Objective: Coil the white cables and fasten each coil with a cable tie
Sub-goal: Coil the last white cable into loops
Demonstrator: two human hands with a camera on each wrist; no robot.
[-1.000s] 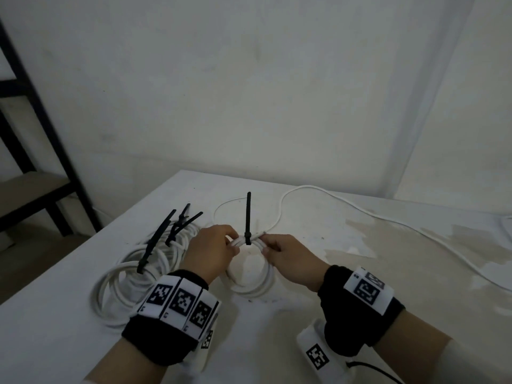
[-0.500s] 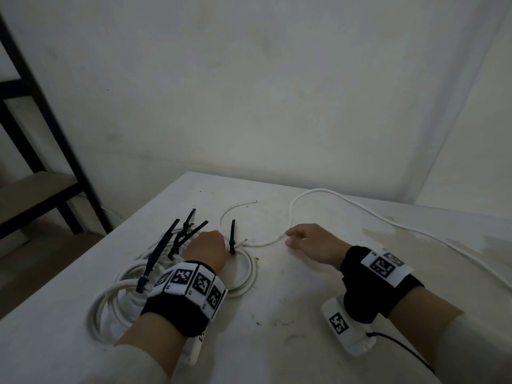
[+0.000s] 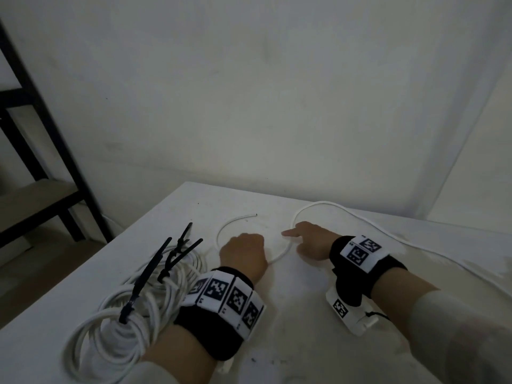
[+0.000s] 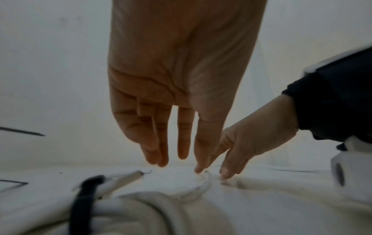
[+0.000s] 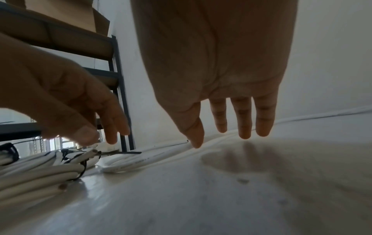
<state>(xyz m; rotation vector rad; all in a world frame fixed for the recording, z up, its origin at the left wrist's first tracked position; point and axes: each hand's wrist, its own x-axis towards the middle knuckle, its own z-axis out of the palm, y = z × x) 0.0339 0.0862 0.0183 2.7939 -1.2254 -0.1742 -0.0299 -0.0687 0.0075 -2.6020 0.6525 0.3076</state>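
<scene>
Several coiled white cables (image 3: 116, 336) with black cable ties (image 3: 151, 273) lie at the table's left. Another tied coil (image 4: 141, 205) with its black tie (image 4: 82, 202) lies under my left wrist. A loose white cable (image 3: 332, 204) curves from between my hands off to the right, and its free end (image 3: 249, 216) lies just beyond the left hand. My left hand (image 3: 243, 253) hovers over it with straight fingers (image 4: 183, 151) pointing down and holds nothing. Beside the cable, my right hand (image 3: 302, 239) has straight fingers (image 5: 244, 133) and its fingertips touch the table.
The white table (image 3: 277, 342) has stained patches at the right (image 3: 484, 270). A black metal shelf (image 3: 41, 120) stands to the left, off the table. White walls close in behind the table's far edge.
Both hands let go of the tied small coil, which now lies by the left pile. The right hand reached out to the loose cable, then the left hand moved up beside it.
</scene>
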